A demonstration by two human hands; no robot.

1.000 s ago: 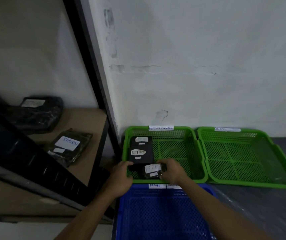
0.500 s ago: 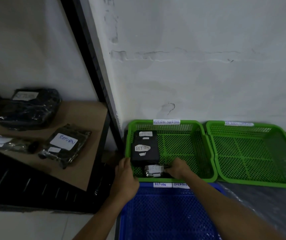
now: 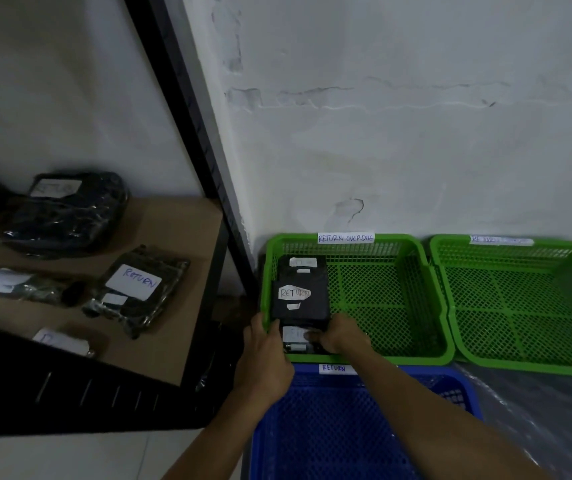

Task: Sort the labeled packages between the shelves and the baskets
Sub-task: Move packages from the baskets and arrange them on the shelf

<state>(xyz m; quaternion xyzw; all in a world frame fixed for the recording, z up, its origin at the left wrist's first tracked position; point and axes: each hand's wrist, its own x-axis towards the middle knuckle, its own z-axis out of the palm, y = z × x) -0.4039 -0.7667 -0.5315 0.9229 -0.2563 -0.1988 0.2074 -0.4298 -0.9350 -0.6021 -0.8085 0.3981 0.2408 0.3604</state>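
Note:
A green basket [image 3: 412, 271] labelled RETURN OVERDUE holds black packages along its left side. The rear package [image 3: 303, 263] and the middle one, marked RETURN [image 3: 300, 299], lie flat. The near small package [image 3: 296, 337] sits at the basket's front left corner. My right hand [image 3: 341, 336] grips that small package from the right. My left hand [image 3: 265, 362] rests on the basket's front left rim and touches the package's left side. A blue basket [image 3: 346, 427] labelled RETURN stands just in front, under my forearms.
A second green basket [image 3: 534, 306] sits to the right against the white wall. On the left, a brown shelf [image 3: 180, 230] carries several wrapped packages, one marked RETURN [image 3: 137, 289]. A black upright post [image 3: 194, 133] and a dark shelf beam [image 3: 69, 386] border it.
The view has tilted and moved closer. My right hand has shifted left over the small package, and my left hand has risen onto the basket's rim beside it.

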